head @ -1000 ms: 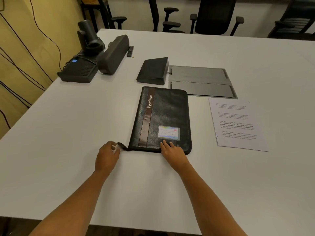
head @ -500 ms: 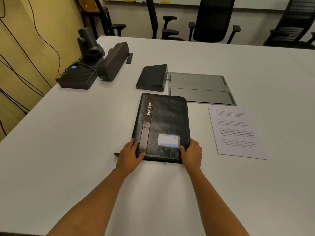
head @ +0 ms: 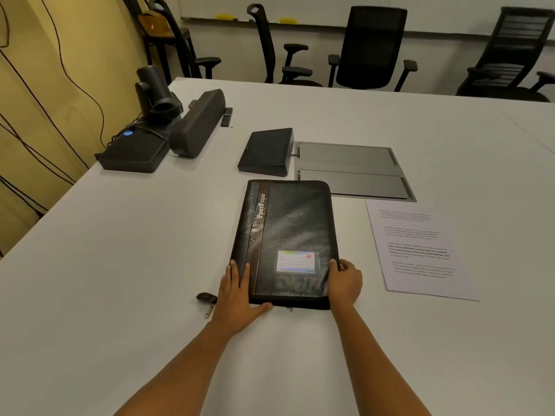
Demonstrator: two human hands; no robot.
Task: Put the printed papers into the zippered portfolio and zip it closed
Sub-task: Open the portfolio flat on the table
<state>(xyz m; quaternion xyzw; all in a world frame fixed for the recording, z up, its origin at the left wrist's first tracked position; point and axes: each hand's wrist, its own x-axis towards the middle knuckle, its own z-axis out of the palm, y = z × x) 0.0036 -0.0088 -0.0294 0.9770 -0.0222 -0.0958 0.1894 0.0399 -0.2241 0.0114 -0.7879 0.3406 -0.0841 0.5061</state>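
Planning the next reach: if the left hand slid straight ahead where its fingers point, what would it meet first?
The left hand rests on the left edge of the portfolio; past it, probably the dark wedge device, depth unclear.

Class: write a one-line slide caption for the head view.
Left hand presses and right hand grips the black portfolio; printed papers lie to its right.

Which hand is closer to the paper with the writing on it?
Right. The right hand holds the portfolio's edge nearest the papers; the left hand rests on its far side.
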